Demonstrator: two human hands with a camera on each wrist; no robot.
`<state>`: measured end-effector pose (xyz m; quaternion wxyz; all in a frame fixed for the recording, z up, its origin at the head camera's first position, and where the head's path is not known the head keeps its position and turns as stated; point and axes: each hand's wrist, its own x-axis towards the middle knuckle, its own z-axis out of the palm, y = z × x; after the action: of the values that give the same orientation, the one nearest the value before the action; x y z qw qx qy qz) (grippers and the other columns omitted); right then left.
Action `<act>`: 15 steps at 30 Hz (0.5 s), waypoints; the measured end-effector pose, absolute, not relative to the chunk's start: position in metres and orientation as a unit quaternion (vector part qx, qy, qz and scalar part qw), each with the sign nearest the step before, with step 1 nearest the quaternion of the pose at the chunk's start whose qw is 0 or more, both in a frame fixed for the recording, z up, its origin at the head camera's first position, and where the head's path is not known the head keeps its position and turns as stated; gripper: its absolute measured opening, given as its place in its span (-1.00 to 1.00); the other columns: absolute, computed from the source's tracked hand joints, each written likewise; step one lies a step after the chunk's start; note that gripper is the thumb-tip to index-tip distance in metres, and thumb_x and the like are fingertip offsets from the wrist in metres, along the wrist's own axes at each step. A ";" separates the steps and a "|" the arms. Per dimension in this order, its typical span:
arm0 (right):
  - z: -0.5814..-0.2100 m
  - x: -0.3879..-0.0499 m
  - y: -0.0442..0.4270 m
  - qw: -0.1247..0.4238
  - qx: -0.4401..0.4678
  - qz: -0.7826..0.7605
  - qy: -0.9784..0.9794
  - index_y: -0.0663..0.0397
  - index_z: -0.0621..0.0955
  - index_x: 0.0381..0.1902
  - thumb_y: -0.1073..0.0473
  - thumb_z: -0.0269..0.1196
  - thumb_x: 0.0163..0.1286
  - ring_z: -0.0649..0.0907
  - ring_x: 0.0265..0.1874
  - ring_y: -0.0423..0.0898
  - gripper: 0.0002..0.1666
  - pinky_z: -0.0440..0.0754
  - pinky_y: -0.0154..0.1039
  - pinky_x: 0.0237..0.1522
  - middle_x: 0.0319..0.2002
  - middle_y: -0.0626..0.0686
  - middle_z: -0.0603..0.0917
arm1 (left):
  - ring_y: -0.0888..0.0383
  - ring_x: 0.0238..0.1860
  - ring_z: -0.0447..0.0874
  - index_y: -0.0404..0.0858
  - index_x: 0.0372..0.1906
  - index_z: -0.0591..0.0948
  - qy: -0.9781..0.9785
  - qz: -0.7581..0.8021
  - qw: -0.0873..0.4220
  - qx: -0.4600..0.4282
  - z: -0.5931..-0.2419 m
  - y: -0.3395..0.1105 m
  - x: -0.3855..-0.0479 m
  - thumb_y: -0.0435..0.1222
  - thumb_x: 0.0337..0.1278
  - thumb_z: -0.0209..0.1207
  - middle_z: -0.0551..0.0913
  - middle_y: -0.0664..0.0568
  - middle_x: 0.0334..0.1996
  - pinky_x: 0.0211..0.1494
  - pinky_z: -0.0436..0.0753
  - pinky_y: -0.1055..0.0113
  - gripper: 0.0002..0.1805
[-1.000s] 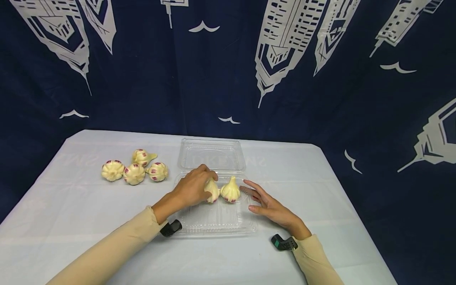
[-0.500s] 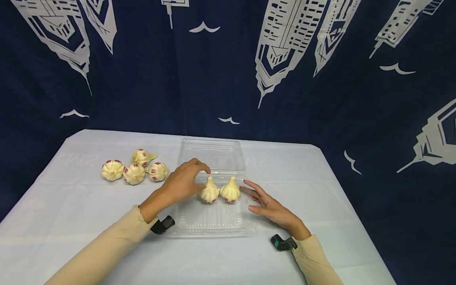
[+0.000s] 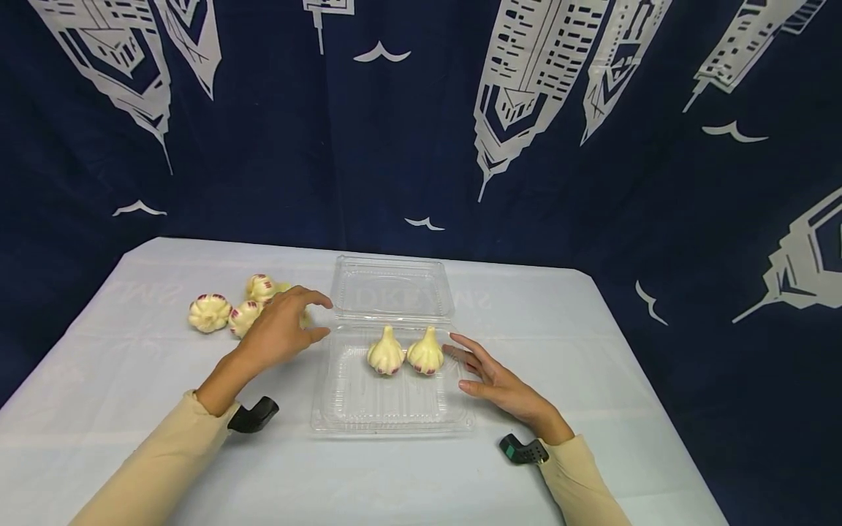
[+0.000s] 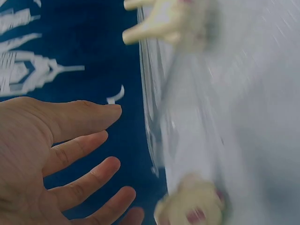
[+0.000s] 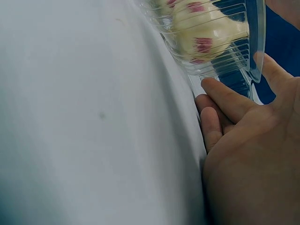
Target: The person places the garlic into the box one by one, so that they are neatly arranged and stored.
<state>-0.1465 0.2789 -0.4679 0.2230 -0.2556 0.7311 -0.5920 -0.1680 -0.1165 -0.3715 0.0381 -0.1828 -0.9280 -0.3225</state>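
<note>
Two garlic bulbs, a left one and a right one, sit side by side with stems up in the clear plastic clamshell box. My left hand is over the table left of the box, fingers spread and holding nothing; it partly hides a cluster of several garlic bulbs. In the left wrist view the left hand shows its fingers apart, with blurred bulbs beyond. My right hand rests by the box's right side. In the right wrist view its fingers are at the box wall.
The clamshell's lid lies folded back on the table behind the base. A white cloth covers the table. Behind it hangs a dark blue curtain with white building prints.
My left hand has let go of the left bulb in the box and moved left, to the loose bulbs. The right hand has stayed in place.
</note>
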 end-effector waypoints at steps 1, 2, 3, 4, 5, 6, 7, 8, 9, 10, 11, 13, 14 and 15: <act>-0.468 -0.147 0.279 0.222 -0.257 -0.593 0.730 -0.23 -0.05 0.62 0.24 0.14 0.53 0.03 0.55 0.23 -0.10 0.22 -0.45 0.35 0.59 0.16 0.06 | -0.25 0.11 0.55 -0.28 0.04 0.67 -0.927 -0.326 0.043 -0.180 -0.373 -0.122 -0.168 -0.37 0.07 0.40 0.64 -0.22 0.07 0.24 0.39 -0.16 -0.62; -0.468 -0.147 0.279 0.222 -0.258 -0.593 0.730 -0.22 -0.05 0.62 0.25 0.13 0.53 0.02 0.55 0.24 -0.10 0.23 -0.46 0.35 0.59 0.17 0.06 | -0.26 0.12 0.55 -0.30 0.03 0.67 -0.926 -0.328 0.049 -0.177 -0.373 -0.128 -0.168 -0.36 0.06 0.41 0.65 -0.24 0.06 0.27 0.35 -0.17 -0.62; -0.468 -0.147 0.279 0.221 -0.259 -0.594 0.729 -0.22 -0.06 0.62 0.25 0.13 0.53 0.02 0.55 0.24 -0.10 0.22 -0.47 0.35 0.59 0.17 0.06 | -0.28 0.15 0.53 -0.31 0.02 0.67 -0.926 -0.331 0.054 -0.174 -0.374 -0.134 -0.168 -0.36 0.06 0.41 0.64 -0.26 0.07 0.28 0.33 -0.18 -0.63; -0.468 -0.147 0.279 0.221 -0.259 -0.594 0.729 -0.22 -0.06 0.62 0.26 0.13 0.53 0.03 0.55 0.25 -0.10 0.23 -0.47 0.34 0.59 0.17 0.06 | -0.28 0.15 0.52 -0.33 0.01 0.66 -0.925 -0.334 0.058 -0.172 -0.375 -0.140 -0.168 -0.37 0.05 0.41 0.64 -0.28 0.07 0.28 0.32 -0.18 -0.62; -0.469 -0.147 0.279 0.221 -0.261 -0.593 0.729 -0.22 -0.06 0.62 0.26 0.12 0.53 0.03 0.55 0.25 -0.11 0.23 -0.46 0.34 0.59 0.17 0.06 | -0.28 0.15 0.52 -0.34 0.01 0.66 -0.924 -0.338 0.063 -0.169 -0.375 -0.147 -0.167 -0.39 0.04 0.41 0.64 -0.30 0.07 0.27 0.30 -0.18 -0.62; -0.468 -0.147 0.279 0.222 -0.261 -0.593 0.729 -0.22 -0.06 0.62 0.26 0.12 0.53 0.02 0.55 0.26 -0.11 0.23 -0.46 0.34 0.59 0.17 0.06 | -0.29 0.17 0.50 -0.36 0.01 0.66 -0.923 -0.343 0.064 -0.162 -0.376 -0.153 -0.167 -0.39 0.03 0.41 0.62 -0.32 0.08 0.29 0.27 -0.20 -0.62; -0.469 -0.147 0.279 0.223 -0.261 -0.592 0.729 -0.22 -0.06 0.62 0.26 0.12 0.53 0.02 0.55 0.26 -0.11 0.24 -0.45 0.34 0.59 0.18 0.06 | -0.31 0.20 0.47 -0.37 0.02 0.65 -0.923 -0.346 0.067 -0.157 -0.376 -0.160 -0.166 -0.40 0.03 0.41 0.61 -0.35 0.10 0.29 0.25 -0.21 -0.61; -0.468 -0.146 0.279 0.224 -0.260 -0.592 0.730 -0.22 -0.06 0.62 0.26 0.12 0.54 0.02 0.55 0.26 -0.11 0.24 -0.45 0.34 0.59 0.18 0.06 | -0.33 0.23 0.44 -0.39 0.03 0.64 -0.923 -0.347 0.068 -0.150 -0.376 -0.166 -0.166 -0.41 0.02 0.41 0.59 -0.37 0.11 0.28 0.25 -0.22 -0.59; -0.468 -0.146 0.279 0.225 -0.259 -0.591 0.730 -0.23 -0.06 0.62 0.26 0.12 0.54 0.01 0.55 0.26 -0.11 0.25 -0.44 0.33 0.59 0.17 0.06 | -0.35 0.23 0.42 -0.39 0.04 0.64 -0.924 -0.350 0.067 -0.141 -0.376 -0.173 -0.165 -0.41 0.03 0.40 0.57 -0.39 0.13 0.27 0.25 -0.24 -0.58; -0.468 -0.146 0.278 0.226 -0.258 -0.590 0.731 -0.22 -0.07 0.62 0.26 0.12 0.54 0.01 0.55 0.26 -0.11 0.25 -0.44 0.33 0.59 0.17 0.05 | -0.36 0.23 0.40 -0.39 0.06 0.63 -0.925 -0.351 0.067 -0.130 -0.375 -0.179 -0.164 -0.41 0.04 0.40 0.54 -0.41 0.15 0.25 0.26 -0.25 -0.58; -0.468 -0.146 0.278 0.227 -0.257 -0.590 0.731 -0.22 -0.07 0.62 0.26 0.12 0.54 0.00 0.55 0.26 -0.11 0.24 -0.45 0.33 0.59 0.18 0.05 | -0.38 0.24 0.37 -0.39 0.07 0.63 -0.927 -0.352 0.065 -0.116 -0.375 -0.185 -0.164 -0.40 0.06 0.39 0.52 -0.42 0.17 0.24 0.26 -0.28 -0.57; -0.467 -0.146 0.278 0.226 -0.255 -0.590 0.732 -0.21 -0.07 0.62 0.27 0.11 0.54 0.00 0.55 0.26 -0.11 0.25 -0.44 0.33 0.59 0.18 0.04 | -0.42 0.22 0.34 -0.38 0.11 0.61 -0.931 -0.349 0.066 -0.089 -0.376 -0.195 -0.164 -0.37 0.10 0.37 0.47 -0.45 0.21 0.18 0.30 -0.30 -0.56; -0.467 -0.146 0.278 0.226 -0.254 -0.590 0.732 -0.20 -0.07 0.62 0.28 0.11 0.54 0.01 0.55 0.26 -0.11 0.25 -0.44 0.33 0.59 0.18 0.05 | -0.42 0.21 0.33 -0.37 0.12 0.61 -0.932 -0.349 0.067 -0.076 -0.376 -0.201 -0.164 -0.35 0.12 0.36 0.45 -0.44 0.22 0.15 0.32 -0.30 -0.56; -0.467 -0.146 0.278 0.225 -0.255 -0.590 0.732 -0.19 -0.07 0.62 0.28 0.11 0.54 0.01 0.55 0.26 -0.11 0.25 -0.44 0.33 0.59 0.18 0.05 | -0.42 0.21 0.31 -0.35 0.13 0.60 -0.932 -0.350 0.067 -0.066 -0.377 -0.206 -0.165 -0.33 0.14 0.35 0.43 -0.44 0.24 0.12 0.33 -0.31 -0.56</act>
<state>-0.1458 0.2780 -0.4666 0.2252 -0.2548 0.7323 -0.5900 -0.1647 -0.2060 -0.3765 0.0668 -0.0658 -0.9322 -0.3496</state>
